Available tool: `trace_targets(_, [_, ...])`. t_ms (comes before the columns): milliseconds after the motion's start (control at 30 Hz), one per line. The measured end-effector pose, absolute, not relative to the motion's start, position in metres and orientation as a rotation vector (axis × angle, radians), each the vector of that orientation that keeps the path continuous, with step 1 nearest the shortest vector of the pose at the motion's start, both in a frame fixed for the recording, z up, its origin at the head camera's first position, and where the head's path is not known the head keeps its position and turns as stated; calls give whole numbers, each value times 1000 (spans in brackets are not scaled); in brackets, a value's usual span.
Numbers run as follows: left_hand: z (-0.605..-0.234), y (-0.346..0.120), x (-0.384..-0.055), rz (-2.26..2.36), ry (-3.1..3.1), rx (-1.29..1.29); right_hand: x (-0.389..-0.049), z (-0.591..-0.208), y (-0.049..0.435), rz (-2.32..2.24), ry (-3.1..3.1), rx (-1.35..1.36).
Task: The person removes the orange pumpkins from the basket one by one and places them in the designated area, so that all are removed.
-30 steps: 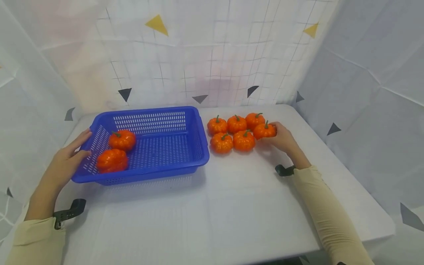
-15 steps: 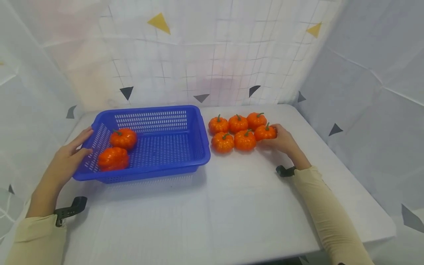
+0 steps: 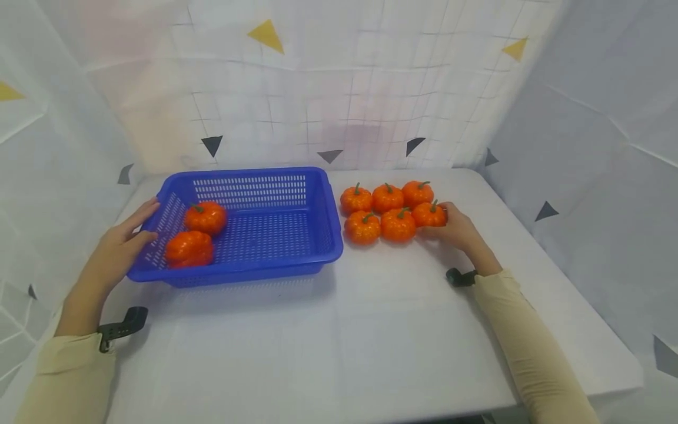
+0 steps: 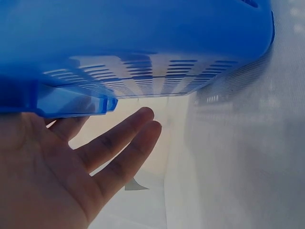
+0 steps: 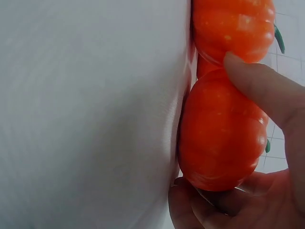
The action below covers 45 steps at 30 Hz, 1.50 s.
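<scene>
Two ribbed orange pumpkins (image 3: 189, 249) in rectangular blue plastic basket (image 3: 243, 270); left hand (image 3: 113, 251) at its side, grip unclear from here; right hand (image 3: 455, 230) clamped round green-stemmed orange pumpkin (image 3: 428, 216).

With the far edge of the table (image 3: 328, 347) as twelve o'clock, the basket (image 3: 249, 268) sits toward ten on the table. Inside it, at its nine o'clock end, are two pumpkins: the rear pumpkin (image 3: 205, 218) and, on its seven o'clock side, the near pumpkin (image 3: 189, 249). The left hand (image 3: 113, 250) is at the basket's nine o'clock rim. Just off the basket's three o'clock side stand six more: a back row (image 3: 388, 198) of three and, at six o'clock from it, a front row (image 3: 398, 225) of three. The right hand (image 3: 452, 228) grips the front row's end pumpkin (image 3: 430, 215) from its four o'clock side. A hanging sheet (image 3: 318, 94) rises behind, at twelve.
</scene>
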<state>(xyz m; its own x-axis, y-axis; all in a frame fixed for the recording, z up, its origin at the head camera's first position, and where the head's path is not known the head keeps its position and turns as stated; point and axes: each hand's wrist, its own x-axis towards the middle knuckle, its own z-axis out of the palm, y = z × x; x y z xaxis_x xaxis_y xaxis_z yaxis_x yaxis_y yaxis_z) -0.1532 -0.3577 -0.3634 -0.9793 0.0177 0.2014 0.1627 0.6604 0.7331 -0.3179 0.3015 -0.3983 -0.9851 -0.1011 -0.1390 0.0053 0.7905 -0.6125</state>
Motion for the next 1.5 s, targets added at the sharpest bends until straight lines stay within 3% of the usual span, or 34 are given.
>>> trace_targets(467, [-361, -357, -153, -1226, -2698, -144, -319, -395, 304, -893, 2783, -188])
trace_targets(700, [-361, -357, -152, -1225, -2686, -145, -299, -349, 290, -779, 2911, -255])
trace_targets(833, [-361, -356, -152, -1215, -2688, -144, -277, -316, 246, -899, 3025, -425])
trace_targets(1067, [-359, -355, -152, -1190, -2695, -137, -251, -263, 136, -1015, 2867, -991])
trace_targets(1300, [-360, -360, -153, -1169, -2702, -123, -259, -238, 19, -836, 2632, -1358])
trace_targets(1500, [-363, -360, -157, -1203, -2674, -163, -282, -248, -66, -736, 2479, -1426])
